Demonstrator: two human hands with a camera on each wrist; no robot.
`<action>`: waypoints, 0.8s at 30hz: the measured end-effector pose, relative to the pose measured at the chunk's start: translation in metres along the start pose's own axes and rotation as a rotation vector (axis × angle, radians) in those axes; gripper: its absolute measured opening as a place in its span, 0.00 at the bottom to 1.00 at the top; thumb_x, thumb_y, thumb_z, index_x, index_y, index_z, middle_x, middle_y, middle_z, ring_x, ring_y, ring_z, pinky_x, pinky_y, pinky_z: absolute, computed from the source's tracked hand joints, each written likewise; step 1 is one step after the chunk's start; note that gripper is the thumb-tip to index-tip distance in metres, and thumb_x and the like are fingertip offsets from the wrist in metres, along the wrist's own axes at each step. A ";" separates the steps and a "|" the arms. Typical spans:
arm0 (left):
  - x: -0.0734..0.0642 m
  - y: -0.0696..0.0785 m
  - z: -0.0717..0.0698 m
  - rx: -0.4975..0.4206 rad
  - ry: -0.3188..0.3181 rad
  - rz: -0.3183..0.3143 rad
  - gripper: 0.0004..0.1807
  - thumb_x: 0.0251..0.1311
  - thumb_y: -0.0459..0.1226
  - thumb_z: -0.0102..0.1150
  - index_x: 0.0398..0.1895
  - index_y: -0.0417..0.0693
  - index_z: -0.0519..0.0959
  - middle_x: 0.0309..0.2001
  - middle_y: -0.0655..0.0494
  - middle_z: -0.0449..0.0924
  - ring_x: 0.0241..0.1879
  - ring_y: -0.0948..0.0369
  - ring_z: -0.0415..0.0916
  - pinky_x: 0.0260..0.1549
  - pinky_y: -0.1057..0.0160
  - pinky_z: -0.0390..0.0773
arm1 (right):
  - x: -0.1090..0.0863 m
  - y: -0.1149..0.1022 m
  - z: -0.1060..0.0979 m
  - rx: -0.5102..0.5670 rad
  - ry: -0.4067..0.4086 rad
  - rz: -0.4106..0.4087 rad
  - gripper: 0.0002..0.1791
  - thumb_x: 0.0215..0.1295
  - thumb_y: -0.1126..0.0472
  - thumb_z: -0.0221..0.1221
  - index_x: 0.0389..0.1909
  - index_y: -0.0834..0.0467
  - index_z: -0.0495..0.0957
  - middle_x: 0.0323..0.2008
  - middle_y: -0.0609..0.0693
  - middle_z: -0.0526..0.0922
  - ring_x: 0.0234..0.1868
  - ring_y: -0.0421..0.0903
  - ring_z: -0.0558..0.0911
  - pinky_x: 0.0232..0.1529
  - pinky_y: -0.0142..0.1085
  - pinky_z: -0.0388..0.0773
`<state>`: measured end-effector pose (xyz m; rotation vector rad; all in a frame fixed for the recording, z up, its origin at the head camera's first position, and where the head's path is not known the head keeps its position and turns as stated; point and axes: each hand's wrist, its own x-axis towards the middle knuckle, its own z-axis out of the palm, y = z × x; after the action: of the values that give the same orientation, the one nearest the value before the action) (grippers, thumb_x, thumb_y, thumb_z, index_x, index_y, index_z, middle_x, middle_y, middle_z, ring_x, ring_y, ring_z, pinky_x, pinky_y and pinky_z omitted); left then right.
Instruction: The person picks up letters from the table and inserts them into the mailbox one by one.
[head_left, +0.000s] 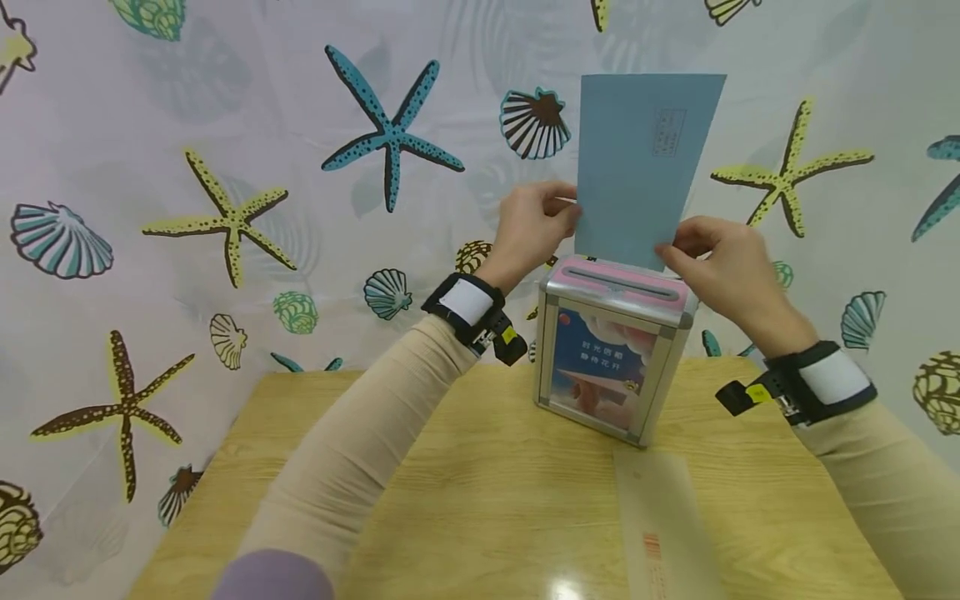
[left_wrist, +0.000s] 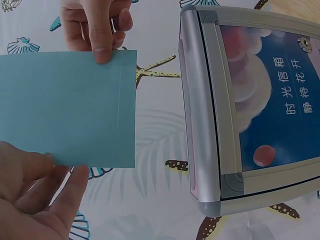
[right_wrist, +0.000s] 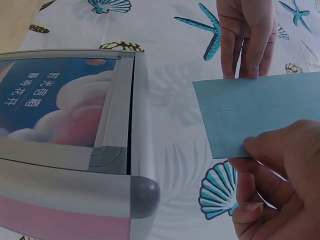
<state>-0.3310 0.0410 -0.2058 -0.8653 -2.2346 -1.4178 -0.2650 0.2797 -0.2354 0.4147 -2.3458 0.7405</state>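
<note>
A light blue envelope stands upright above a metal-framed letter box, which has a pink top with a long slot. My left hand pinches the envelope's left edge between thumb and fingers. On the opposite edge, lower down, my right hand pinches it too. Both wrist views show a gap between the end of the blue envelope and the box. The slot's inside cannot be seen.
A tan envelope with red print lies on the wooden table, in front of the box. Behind the table hangs a white cloth patterned with starfish and shells. Each wrist wears a black strap with a small camera.
</note>
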 end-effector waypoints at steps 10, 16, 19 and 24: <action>0.002 -0.010 0.019 0.023 -0.013 -0.036 0.11 0.68 0.34 0.56 0.51 0.43 0.78 0.50 0.48 0.83 0.43 0.63 0.80 0.36 0.68 0.80 | -0.002 0.023 0.018 -0.005 -0.103 0.059 0.12 0.67 0.58 0.61 0.45 0.62 0.83 0.35 0.62 0.86 0.34 0.55 0.84 0.31 0.47 0.78; 0.001 -0.015 0.023 0.059 -0.046 -0.027 0.10 0.69 0.37 0.56 0.50 0.45 0.78 0.50 0.50 0.82 0.47 0.62 0.79 0.43 0.67 0.80 | -0.007 0.030 0.023 -0.008 -0.111 0.053 0.11 0.66 0.58 0.61 0.41 0.62 0.83 0.33 0.61 0.86 0.32 0.54 0.83 0.28 0.45 0.77; 0.001 -0.017 0.026 0.077 -0.055 -0.014 0.09 0.69 0.37 0.56 0.49 0.45 0.77 0.50 0.49 0.82 0.48 0.60 0.79 0.46 0.66 0.79 | -0.009 0.033 0.025 -0.015 -0.108 0.015 0.08 0.65 0.60 0.62 0.37 0.62 0.83 0.31 0.60 0.86 0.30 0.53 0.83 0.28 0.45 0.76; 0.001 -0.020 0.029 0.093 -0.086 0.000 0.05 0.70 0.36 0.54 0.40 0.43 0.76 0.48 0.47 0.83 0.47 0.58 0.80 0.45 0.66 0.79 | -0.009 0.034 0.025 -0.019 -0.122 -0.004 0.08 0.64 0.60 0.62 0.36 0.62 0.84 0.29 0.59 0.86 0.28 0.51 0.82 0.26 0.44 0.75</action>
<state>-0.3442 0.0617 -0.2311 -0.9111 -2.3434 -1.2880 -0.2858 0.2928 -0.2713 0.4682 -2.4630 0.7078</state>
